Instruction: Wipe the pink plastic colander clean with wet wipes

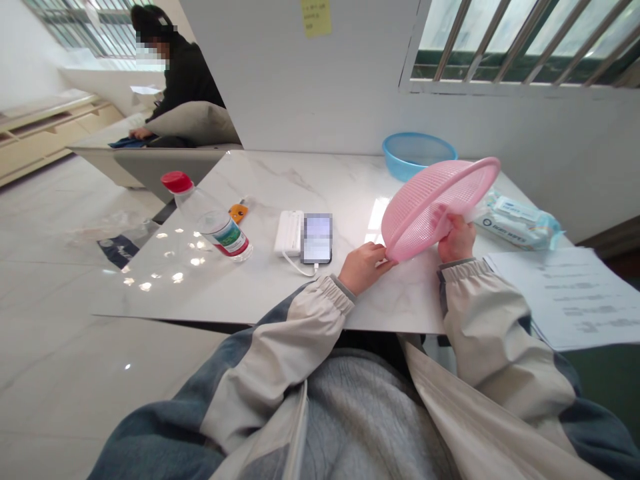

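A pink plastic mesh basket (417, 200) is held up tilted above the right part of the table. My left hand (363, 268) pinches its lower left rim between thumb and fingers. At the basket's right side, my right hand (457, 238) is closed on it, with some fingers showing through the mesh. Behind the pink basket, a blue basket (419, 148) stands on the table near the wall, its lower right part hidden. Close to my left hand lies a phone (317, 239) with a cable plugged into it, beside a white power bank (289, 233).
A clear bottle with a red cap (227, 237) stands at the left, near an orange item (239, 213). A wet wipes pack (520, 221) and printed sheets (570, 293) lie at the right. Another person (187, 77) sits beyond the table, left. The table's front edge (200, 321) is near my body.
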Demonstrator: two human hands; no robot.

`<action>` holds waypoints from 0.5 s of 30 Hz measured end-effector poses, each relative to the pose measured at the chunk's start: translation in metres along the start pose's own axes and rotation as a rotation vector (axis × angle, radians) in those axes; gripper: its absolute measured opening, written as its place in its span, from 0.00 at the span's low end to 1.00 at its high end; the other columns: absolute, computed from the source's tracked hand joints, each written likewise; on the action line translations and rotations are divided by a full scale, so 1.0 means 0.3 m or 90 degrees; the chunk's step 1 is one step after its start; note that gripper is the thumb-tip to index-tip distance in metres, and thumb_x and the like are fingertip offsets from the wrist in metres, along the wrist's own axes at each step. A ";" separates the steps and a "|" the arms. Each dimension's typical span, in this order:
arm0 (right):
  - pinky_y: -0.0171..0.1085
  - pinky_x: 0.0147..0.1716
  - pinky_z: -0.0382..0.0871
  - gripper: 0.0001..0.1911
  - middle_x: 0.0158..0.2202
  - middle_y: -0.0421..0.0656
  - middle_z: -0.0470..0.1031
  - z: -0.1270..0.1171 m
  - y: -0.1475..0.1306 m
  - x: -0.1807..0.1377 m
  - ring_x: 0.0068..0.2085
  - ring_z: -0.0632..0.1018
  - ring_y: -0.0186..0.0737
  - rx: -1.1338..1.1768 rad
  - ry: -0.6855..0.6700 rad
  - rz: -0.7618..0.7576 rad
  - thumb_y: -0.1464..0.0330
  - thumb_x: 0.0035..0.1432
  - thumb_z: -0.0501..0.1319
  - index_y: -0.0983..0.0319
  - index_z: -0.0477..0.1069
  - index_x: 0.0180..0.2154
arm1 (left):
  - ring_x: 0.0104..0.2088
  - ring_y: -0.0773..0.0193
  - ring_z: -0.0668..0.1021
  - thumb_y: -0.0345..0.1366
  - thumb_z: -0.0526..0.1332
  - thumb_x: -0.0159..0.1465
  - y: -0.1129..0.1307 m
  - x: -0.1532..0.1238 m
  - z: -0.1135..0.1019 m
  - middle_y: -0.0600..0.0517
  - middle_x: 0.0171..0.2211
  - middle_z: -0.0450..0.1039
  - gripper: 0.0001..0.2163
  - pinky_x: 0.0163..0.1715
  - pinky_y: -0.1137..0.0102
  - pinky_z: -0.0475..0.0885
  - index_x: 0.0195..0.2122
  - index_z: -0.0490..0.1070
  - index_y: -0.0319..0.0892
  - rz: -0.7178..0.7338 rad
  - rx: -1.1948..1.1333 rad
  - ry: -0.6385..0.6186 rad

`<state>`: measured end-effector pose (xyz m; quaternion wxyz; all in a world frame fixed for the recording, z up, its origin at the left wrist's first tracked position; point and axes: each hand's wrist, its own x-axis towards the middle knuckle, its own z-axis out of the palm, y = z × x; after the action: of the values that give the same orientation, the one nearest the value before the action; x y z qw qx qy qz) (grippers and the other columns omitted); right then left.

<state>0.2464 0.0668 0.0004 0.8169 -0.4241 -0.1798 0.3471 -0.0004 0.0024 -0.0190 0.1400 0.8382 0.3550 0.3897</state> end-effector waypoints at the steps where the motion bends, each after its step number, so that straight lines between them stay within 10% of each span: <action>1: 0.35 0.28 0.77 0.15 0.37 0.48 0.82 0.001 0.000 -0.001 0.35 0.83 0.42 0.001 -0.003 0.006 0.77 0.50 0.61 0.68 0.76 0.43 | 0.33 0.64 0.76 0.42 0.68 0.70 0.002 0.000 -0.001 0.52 0.31 0.76 0.11 0.33 0.69 0.69 0.32 0.76 0.43 -0.004 0.007 0.002; 9: 0.37 0.33 0.82 0.15 0.36 0.41 0.80 0.016 -0.001 -0.017 0.35 0.81 0.38 0.057 -0.059 -0.031 0.73 0.50 0.67 0.65 0.74 0.42 | 0.30 0.65 0.76 0.42 0.67 0.70 0.010 -0.004 -0.007 0.52 0.30 0.77 0.12 0.30 0.70 0.68 0.31 0.75 0.42 -0.036 0.022 0.061; 15: 0.42 0.37 0.83 0.19 0.46 0.48 0.81 0.020 -0.012 -0.017 0.43 0.82 0.42 0.128 -0.128 -0.016 0.57 0.69 0.59 0.66 0.77 0.47 | 0.29 0.66 0.76 0.42 0.67 0.70 0.007 -0.004 -0.003 0.51 0.30 0.77 0.12 0.31 0.70 0.69 0.31 0.74 0.42 -0.024 0.003 0.056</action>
<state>0.2410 0.0651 0.0068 0.8373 -0.3009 -0.2305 0.3940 -0.0005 0.0002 -0.0181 0.1298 0.8138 0.3773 0.4225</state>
